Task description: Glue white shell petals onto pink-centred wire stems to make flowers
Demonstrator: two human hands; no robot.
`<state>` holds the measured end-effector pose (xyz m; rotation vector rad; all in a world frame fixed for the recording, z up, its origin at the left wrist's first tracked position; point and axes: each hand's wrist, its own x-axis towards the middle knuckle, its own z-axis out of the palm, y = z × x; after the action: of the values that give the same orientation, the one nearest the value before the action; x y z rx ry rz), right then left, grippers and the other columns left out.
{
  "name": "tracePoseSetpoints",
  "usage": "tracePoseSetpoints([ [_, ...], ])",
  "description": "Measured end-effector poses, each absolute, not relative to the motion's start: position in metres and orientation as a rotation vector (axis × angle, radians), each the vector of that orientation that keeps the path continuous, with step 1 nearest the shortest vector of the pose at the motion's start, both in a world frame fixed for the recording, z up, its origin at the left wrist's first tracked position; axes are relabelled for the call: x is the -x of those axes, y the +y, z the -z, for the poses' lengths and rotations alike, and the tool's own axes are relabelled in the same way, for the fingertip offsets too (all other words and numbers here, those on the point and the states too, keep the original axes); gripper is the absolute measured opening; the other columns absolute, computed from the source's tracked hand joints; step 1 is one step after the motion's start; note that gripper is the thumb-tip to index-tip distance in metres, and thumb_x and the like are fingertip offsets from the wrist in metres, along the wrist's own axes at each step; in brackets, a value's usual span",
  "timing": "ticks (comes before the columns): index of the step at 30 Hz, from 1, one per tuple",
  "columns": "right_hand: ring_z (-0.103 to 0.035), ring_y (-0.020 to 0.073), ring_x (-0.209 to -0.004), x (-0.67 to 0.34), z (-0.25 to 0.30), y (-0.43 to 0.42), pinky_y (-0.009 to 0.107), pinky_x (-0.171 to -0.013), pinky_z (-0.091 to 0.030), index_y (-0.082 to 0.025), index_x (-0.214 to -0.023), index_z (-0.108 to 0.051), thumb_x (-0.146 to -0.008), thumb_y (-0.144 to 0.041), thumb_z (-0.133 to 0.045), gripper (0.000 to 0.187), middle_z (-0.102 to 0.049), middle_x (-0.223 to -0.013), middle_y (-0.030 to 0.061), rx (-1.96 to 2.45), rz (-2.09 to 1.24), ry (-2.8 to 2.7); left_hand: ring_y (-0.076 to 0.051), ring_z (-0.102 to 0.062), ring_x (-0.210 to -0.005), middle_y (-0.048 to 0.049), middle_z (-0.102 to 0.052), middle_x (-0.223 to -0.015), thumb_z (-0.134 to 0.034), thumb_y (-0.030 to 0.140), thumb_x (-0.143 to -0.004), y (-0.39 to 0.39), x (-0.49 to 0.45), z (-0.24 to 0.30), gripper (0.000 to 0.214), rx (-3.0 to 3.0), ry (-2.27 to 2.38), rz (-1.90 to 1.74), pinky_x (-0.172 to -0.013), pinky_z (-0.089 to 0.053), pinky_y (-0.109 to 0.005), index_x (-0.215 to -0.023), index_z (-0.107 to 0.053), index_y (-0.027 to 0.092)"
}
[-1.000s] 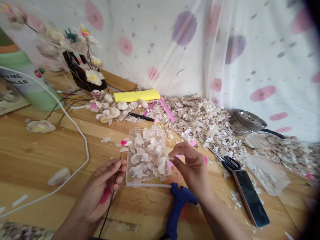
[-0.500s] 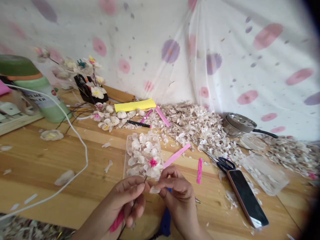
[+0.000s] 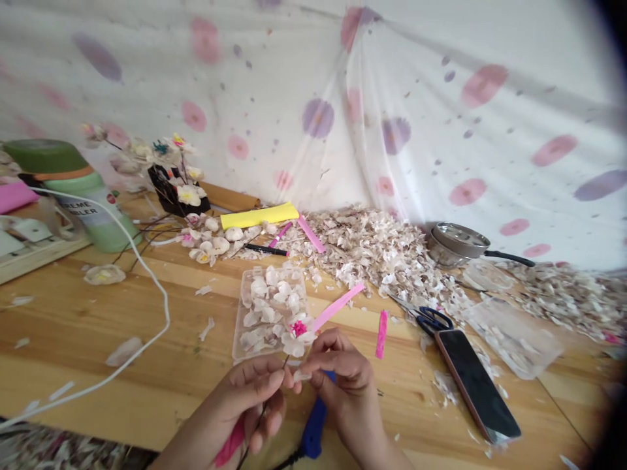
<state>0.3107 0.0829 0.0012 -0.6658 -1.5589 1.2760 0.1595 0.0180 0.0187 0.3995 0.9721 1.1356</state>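
Observation:
My left hand [image 3: 255, 398] is closed around the thin dark stem [image 3: 260, 418] of a handmade flower [image 3: 298, 341], which has white petals and a bright pink centre. A piece of pink paper [image 3: 231, 445] is tucked against the same palm. Between thumb and fingers, my right hand [image 3: 345, 385] pinches a small whitish petal [image 3: 301, 376] close to the left fingertips. Beyond the flower lies a clear plastic box [image 3: 240, 326] full of loose white petals. A blue-handled tool [image 3: 316, 427] with a black cord lies under the hands, partly hidden by the right one.
A heap of dried petals [image 3: 372, 248] runs along the back wall beside a small pan [image 3: 458, 245]. Scissors [image 3: 434, 320] and a phone [image 3: 477, 385] lie at right. A white cable [image 3: 166, 307] crosses the left side, near a green tumbler [image 3: 93, 202].
The camera view has shifted slightly. The flower's head is tipped differently, showing more of its white petals. Both hands keep their grips, the right one still pinching the petal.

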Motion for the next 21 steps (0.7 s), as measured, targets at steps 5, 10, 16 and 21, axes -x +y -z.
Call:
tracePoseSetpoints([
  [5, -0.059, 0.0181, -0.078, -0.312, 0.002, 0.081, 0.030, -0.072, -0.045, -0.027, -0.086, -0.076, -0.083, -0.032, -0.069, 0.009, -0.063, -0.080, 0.0021, 0.758, -1.334, -1.525, -0.002, -0.033, -0.034, 0.0017, -0.053, -0.044, -0.081, 0.048, -0.064, 0.017, -0.164, -0.021, 0.032, -0.430, 0.990, -1.166, -0.033, -0.026, -0.012, -0.067, -0.073, 0.017],
  [10, -0.058, 0.0180, -0.076, -0.309, 0.005, 0.074, 0.029, -0.074, -0.043, -0.022, -0.084, -0.072, -0.089, -0.050, -0.057, 0.033, -0.065, -0.075, 0.0021, 0.782, -1.626, -1.407, -0.006, -0.041, -0.037, -0.0002, -0.056, -0.044, -0.084, 0.050, -0.058, 0.016, -0.164, -0.018, 0.035, -0.434, 1.105, -1.225, -0.034, -0.032, -0.014, -0.069, -0.074, 0.018],
  [16, -0.055, 0.0157, -0.071, -0.304, 0.007, 0.070, 0.026, -0.069, -0.041, -0.020, -0.078, -0.070, -0.076, -0.046, -0.073, 0.027, -0.065, -0.071, 0.0005, 0.752, -1.700, -1.268, -0.009, -0.048, -0.041, -0.0009, -0.059, -0.047, -0.085, 0.050, -0.055, 0.014, -0.167, -0.013, 0.038, -0.444, 1.153, -1.267, -0.035, -0.037, -0.017, -0.071, -0.074, 0.018],
  [21, -0.053, 0.0141, -0.069, -0.302, 0.011, 0.070, 0.024, -0.068, -0.040, -0.019, -0.074, -0.069, -0.071, -0.030, -0.080, 0.016, -0.064, -0.069, -0.0010, 0.835, -1.722, -1.250, -0.008, -0.048, -0.039, -0.0003, -0.058, -0.043, -0.085, 0.051, -0.054, 0.013, -0.170, -0.010, 0.041, -0.402, 1.181, -1.320, -0.035, -0.037, -0.016, -0.072, -0.074, 0.016],
])
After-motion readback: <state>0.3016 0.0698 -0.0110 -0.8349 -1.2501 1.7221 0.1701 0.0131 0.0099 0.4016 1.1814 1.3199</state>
